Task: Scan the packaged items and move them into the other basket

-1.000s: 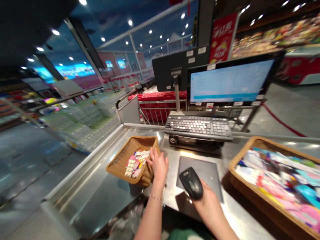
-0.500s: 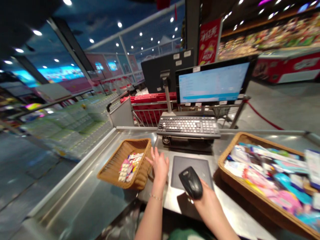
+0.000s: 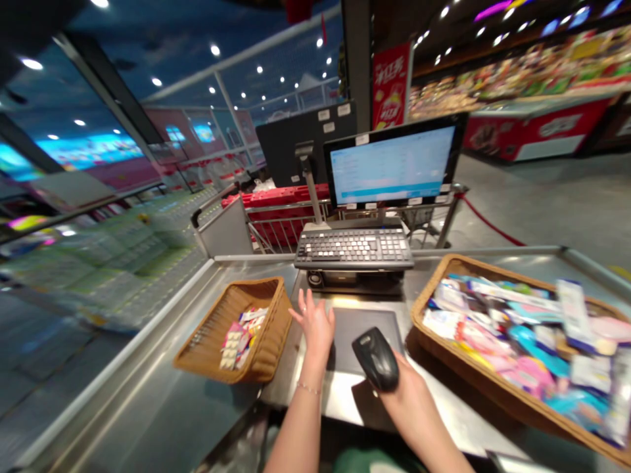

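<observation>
My right hand (image 3: 407,394) is wrapped round a black handheld barcode scanner (image 3: 375,358), held above the counter with its head tilted to the upper left. My left hand (image 3: 315,322) has its fingers spread and holds nothing. It hovers between the small wicker basket (image 3: 276,328) and the dark square plate (image 3: 369,322) set in the counter. A few small colourful packages (image 3: 239,338) lie inside that basket. On the right, a larger wicker basket (image 3: 428,289) is heaped with packaged goods (image 3: 522,335) in pink, blue and white wrapping.
A black keyboard (image 3: 353,246) sits on a stand at the counter's back, below a lit monitor (image 3: 394,167). Behind it are a second dark screen (image 3: 305,144) and a metal trolley (image 3: 276,226). The metal counter (image 3: 167,407) has a raised rim.
The view has turned slightly right, so the counter, baskets and monitor sit further left in it. My hands keep their poses, and the scanner stays in my right hand.
</observation>
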Demonstrator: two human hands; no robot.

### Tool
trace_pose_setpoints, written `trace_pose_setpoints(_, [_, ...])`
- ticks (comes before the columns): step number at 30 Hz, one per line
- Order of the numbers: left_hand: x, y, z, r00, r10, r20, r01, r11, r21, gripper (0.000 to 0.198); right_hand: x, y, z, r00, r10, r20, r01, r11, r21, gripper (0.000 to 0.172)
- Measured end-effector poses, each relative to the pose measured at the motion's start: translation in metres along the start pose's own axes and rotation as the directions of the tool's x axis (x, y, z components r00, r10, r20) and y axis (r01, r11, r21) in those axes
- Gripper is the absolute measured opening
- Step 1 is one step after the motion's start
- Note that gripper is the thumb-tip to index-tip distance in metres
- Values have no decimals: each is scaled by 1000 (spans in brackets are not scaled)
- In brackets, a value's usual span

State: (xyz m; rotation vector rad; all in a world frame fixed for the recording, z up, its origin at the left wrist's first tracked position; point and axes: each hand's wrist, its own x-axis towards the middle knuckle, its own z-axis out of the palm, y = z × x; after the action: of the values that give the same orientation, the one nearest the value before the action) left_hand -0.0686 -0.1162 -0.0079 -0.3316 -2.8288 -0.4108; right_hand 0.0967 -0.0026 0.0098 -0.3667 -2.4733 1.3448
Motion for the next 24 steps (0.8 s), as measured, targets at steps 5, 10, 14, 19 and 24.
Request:
trace_pose_setpoints(5, [-1, 13, 4, 999, 36, 0, -36, 999, 1, 27, -1, 3, -6, 999, 33, -21, -33, 999, 23, 39])
trace_pose_setpoints(10, [0, 27, 10, 996, 85, 16, -85, 996, -14, 28, -3, 11, -13, 998, 58, -36, -58, 998, 11, 38])
trace_pose_setpoints(14, [0, 41, 13, 992, 123, 31, -122, 992, -35, 27, -5, 17, -18, 994, 72, -79, -74, 997, -15, 37])
trace_pose_setpoints(19, [-1, 57, 16, 981, 185, 55, -182, 982, -53, 27, -3, 22, -20, 987, 38, -153, -45, 998, -43, 36])
trace_pose_setpoints(24, [-3, 68, 20, 968, 244, 66, -239, 969, -64, 27, -2, 20, -24, 979, -6, -205, -7, 998, -62, 37])
